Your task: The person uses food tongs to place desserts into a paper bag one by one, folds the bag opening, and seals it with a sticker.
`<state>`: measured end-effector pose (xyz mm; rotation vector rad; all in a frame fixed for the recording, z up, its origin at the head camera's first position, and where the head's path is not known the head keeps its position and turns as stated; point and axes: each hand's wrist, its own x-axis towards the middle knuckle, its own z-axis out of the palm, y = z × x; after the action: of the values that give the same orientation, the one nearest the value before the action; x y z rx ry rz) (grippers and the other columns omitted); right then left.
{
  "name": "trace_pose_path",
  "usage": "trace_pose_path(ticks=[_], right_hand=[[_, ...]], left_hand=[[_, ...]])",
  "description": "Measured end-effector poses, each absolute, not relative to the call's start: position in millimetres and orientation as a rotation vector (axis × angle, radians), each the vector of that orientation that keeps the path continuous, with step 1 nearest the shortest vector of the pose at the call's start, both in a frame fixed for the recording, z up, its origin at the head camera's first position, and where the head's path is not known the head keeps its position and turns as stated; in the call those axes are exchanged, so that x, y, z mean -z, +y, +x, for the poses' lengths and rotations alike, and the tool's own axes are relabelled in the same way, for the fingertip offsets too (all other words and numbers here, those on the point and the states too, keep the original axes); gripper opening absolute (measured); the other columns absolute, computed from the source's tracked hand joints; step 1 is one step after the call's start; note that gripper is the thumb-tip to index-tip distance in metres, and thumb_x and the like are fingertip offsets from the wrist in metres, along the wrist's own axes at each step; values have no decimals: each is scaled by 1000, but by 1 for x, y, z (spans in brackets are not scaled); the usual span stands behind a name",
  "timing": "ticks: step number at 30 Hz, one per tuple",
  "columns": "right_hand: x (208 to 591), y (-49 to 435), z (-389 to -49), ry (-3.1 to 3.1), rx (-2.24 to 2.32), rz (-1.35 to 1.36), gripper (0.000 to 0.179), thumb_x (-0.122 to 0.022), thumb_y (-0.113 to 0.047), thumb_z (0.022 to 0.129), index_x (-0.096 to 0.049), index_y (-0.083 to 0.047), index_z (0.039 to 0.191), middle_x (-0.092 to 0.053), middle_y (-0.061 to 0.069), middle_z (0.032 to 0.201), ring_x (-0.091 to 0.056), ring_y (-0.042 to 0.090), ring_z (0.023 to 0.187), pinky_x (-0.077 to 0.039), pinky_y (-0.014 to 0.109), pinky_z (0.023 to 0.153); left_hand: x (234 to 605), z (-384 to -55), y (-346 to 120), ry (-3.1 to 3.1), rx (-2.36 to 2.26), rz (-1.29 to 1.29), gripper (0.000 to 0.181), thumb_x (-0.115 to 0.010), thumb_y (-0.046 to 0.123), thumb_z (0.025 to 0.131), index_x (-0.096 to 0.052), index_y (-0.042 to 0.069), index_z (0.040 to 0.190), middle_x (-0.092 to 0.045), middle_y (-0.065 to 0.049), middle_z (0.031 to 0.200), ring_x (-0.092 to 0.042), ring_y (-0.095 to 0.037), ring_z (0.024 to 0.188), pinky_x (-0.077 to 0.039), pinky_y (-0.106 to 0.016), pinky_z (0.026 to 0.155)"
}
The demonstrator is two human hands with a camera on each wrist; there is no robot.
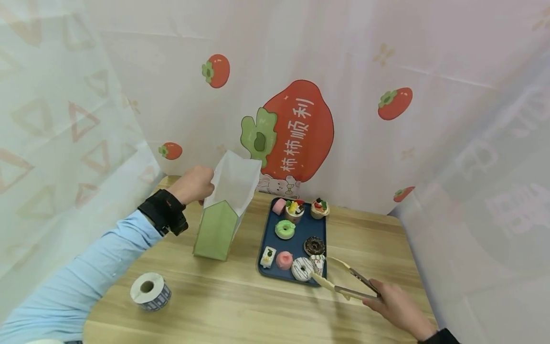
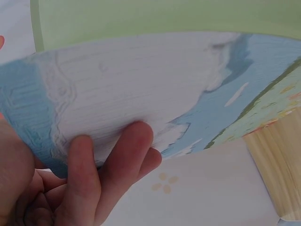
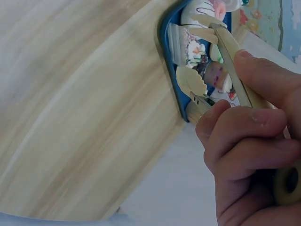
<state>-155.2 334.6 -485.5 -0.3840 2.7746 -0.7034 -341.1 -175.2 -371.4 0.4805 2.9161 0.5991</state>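
Note:
My left hand (image 1: 195,185) pinches the upper edge of a paper bag (image 1: 215,231), green on one face with a white open top, standing on the table. In the left wrist view, the fingers (image 2: 124,150) lie against the bag's painted side (image 2: 131,84). My right hand (image 1: 399,306) grips food tongs (image 1: 358,293) with cream-coloured tips. Spread apart, those tips stand on either side of a wedge-shaped cake slice (image 1: 318,263) at the near right corner of a blue tray (image 1: 296,244); whether they touch it I cannot tell. A white striped donut (image 1: 302,269) lies beside the slice.
Also on the tray are a chocolate donut (image 1: 314,246), a green donut (image 1: 285,229), a pink round cake (image 1: 284,260), a white rectangular cake (image 1: 268,257) and fruit-topped cups (image 1: 294,212). A label roll (image 1: 150,292) stands at the table's near left. Printed curtains surround the table.

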Motion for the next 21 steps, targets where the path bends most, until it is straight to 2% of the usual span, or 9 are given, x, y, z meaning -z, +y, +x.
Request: trace_pose_path(ticks=[4, 9, 21], right_hand=[[481, 334, -161, 2812, 621, -401, 37, -76, -19, 84, -63, 5, 110, -55, -7, 66, -39, -2, 52, -35, 20, 46], [478, 336, -169, 2848, 525, -465, 49, -79, -19, 81, -61, 10, 117, -59, -7, 68, -42, -3, 54, -36, 21, 48], [482, 332, -190, 2937, 232, -597, 48, -83, -24, 77, -65, -1, 115, -55, -9, 63, -42, -1, 53, -36, 22, 47]], left_hand=[[372, -341, -175, 2910, -610, 470, 16, -48, -5, 88, -62, -8, 94, -66, -19, 79, -65, -19, 52, -49, -27, 48], [371, -342, -174, 2904, -606, 453, 16, -48, -5, 88, -62, -9, 95, -66, -20, 81, -66, -20, 53, -50, -26, 48], [371, -343, -173, 2900, -623, 443, 19, -48, -6, 88, -62, -10, 100, -67, -22, 86, -64, -18, 52, -50, -26, 47]])
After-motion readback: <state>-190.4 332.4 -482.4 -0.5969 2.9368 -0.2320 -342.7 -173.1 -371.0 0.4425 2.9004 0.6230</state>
